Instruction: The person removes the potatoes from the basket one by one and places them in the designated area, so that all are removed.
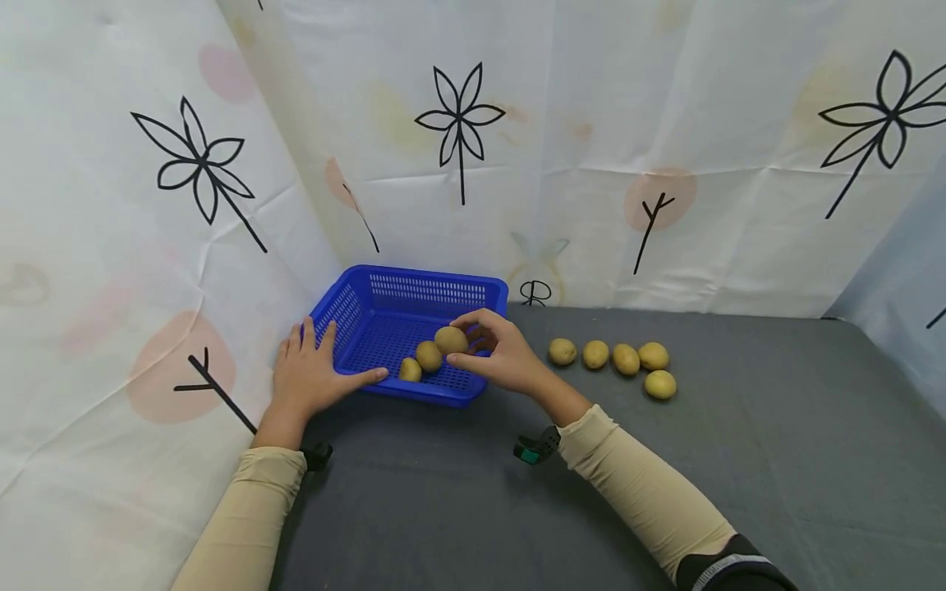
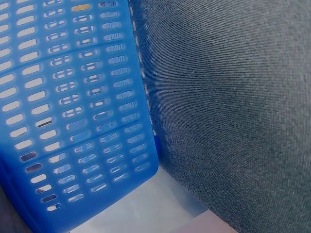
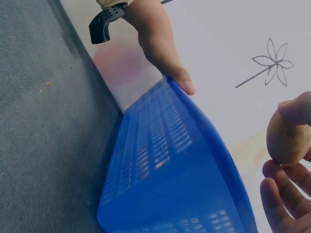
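A blue slotted plastic basket (image 1: 414, 394) stands at the back left of the table, with two potatoes (image 1: 428, 356) lying inside it near the front. My left hand (image 1: 314, 373) rests on the basket's front left corner, its fingers spread and straight, the thumb along the front rim. Between thumb and fingers my right hand (image 1: 497, 349) pinches another potato (image 3: 287, 138), held above the basket's rim on its right side. In the left wrist view only the slotted basket wall (image 2: 73, 97) fills the left half; that hand's fingers are out of sight there.
Right of the basket, several potatoes (image 1: 626, 359) lie in a loose group on the grey cloth-covered table (image 1: 739, 460). A white patterned curtain (image 1: 576, 98) hangs close behind the basket and along its left side.
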`<state>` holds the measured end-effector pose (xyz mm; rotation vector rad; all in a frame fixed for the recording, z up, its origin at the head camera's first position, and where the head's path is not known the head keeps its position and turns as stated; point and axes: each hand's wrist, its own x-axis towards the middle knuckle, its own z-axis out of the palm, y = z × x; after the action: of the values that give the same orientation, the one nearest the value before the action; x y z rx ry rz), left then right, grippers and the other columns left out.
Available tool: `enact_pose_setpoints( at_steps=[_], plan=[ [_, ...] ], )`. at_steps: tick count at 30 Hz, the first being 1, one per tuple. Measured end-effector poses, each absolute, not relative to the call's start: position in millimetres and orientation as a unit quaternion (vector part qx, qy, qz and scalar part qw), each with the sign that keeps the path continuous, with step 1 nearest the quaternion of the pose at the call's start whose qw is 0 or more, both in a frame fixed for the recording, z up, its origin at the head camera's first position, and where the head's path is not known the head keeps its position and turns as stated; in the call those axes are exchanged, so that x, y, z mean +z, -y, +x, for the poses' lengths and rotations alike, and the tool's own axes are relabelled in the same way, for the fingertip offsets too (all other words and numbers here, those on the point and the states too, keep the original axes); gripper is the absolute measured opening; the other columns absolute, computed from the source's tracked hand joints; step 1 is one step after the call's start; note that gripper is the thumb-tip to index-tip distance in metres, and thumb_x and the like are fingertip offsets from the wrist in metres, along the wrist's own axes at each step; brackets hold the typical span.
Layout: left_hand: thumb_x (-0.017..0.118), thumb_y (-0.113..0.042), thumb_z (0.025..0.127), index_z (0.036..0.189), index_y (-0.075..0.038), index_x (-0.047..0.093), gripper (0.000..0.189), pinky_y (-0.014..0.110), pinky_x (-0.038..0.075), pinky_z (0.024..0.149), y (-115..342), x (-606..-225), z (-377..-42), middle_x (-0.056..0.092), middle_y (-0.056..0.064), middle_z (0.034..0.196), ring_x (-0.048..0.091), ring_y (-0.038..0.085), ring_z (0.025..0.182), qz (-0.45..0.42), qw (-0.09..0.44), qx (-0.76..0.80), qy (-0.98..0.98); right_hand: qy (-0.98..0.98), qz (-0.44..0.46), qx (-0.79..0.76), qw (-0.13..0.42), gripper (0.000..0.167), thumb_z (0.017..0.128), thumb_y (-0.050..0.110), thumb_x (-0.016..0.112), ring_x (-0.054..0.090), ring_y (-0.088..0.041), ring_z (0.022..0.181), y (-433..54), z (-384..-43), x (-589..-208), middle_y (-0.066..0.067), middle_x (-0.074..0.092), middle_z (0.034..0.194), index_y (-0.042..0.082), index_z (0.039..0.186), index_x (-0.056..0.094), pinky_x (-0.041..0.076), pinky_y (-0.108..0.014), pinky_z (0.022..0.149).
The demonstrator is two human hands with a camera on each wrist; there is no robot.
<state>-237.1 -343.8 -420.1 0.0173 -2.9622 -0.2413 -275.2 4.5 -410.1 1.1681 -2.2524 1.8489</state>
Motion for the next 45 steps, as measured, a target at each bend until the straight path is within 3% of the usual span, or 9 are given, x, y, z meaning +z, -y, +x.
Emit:
enact_pose_setpoints(
  at_steps=[10,18,26,30,37,45],
  plan=[
    [0.064,-0.094,0.074,0.167,0.001,0.025,0.139,0.075,0.011,0.125,346,-423,-239,0.01,0.042,0.17,0.01,0.064,0.157,0.002,0.09,-0.09,0.992,0.742,0.357,0.568,0.022,0.042,0.092,0.006,0.083,0.073,-0.029,0.1,-40,-267,-417,-0.015,0.071,0.123,0.007,0.13,0.067,0.062,-0.037,0.085],
    [0.063,-0.094,0.074,0.167,0.001,0.025,0.139,0.075,0.01,0.126,347,-424,-239,0.01,0.041,0.17,0.01,0.063,0.157,0.002,0.088,-0.087,0.992,0.786,0.355,0.504,0.042,0.043,0.091,0.014,0.085,0.072,-0.021,0.101,-68,-255,-428,-0.008,0.073,0.121,0.01,0.13,0.067,0.061,-0.048,0.083],
    [0.062,-0.095,0.074,0.167,0.001,0.025,0.139,0.075,0.01,0.126,348,-425,-240,0.009,0.041,0.171,0.01,0.063,0.157,0.003,0.087,-0.085,0.993,0.807,0.409,0.417,0.091,0.047,0.091,0.014,0.084,0.07,-0.018,0.097,-94,-242,-435,-0.009,0.072,0.125,0.006,0.134,0.066,0.061,-0.036,0.079],
    [0.061,-0.096,0.074,0.167,0.001,0.025,0.139,0.075,0.01,0.126,347,-425,-241,0.01,0.041,0.17,0.01,0.063,0.157,0.003,0.088,-0.084,0.993,0.819,0.413,0.386,0.101,0.046,0.092,0.014,0.084,0.068,-0.014,0.095,-105,-237,-438,-0.006,0.073,0.12,0.006,0.135,0.069,0.061,-0.036,0.077],
    [0.062,-0.095,0.074,0.167,0.002,0.025,0.139,0.075,0.01,0.126,346,-423,-240,0.009,0.041,0.17,0.01,0.064,0.157,0.004,0.086,-0.084,0.993,0.865,0.375,0.323,0.077,0.044,0.092,0.021,0.085,0.071,-0.013,0.093,-118,-236,-441,-0.003,0.075,0.115,0.007,0.131,0.072,0.063,-0.043,0.078],
    [0.062,-0.095,0.075,0.167,0.002,0.025,0.139,0.075,0.01,0.126,345,-423,-240,0.009,0.042,0.17,0.01,0.064,0.157,0.005,0.083,-0.082,0.993,0.898,0.335,0.284,0.035,0.039,0.091,0.022,0.085,0.073,-0.022,0.095,-124,-246,-452,-0.008,0.076,0.11,0.004,0.123,0.073,0.061,-0.04,0.08]
  ],
)
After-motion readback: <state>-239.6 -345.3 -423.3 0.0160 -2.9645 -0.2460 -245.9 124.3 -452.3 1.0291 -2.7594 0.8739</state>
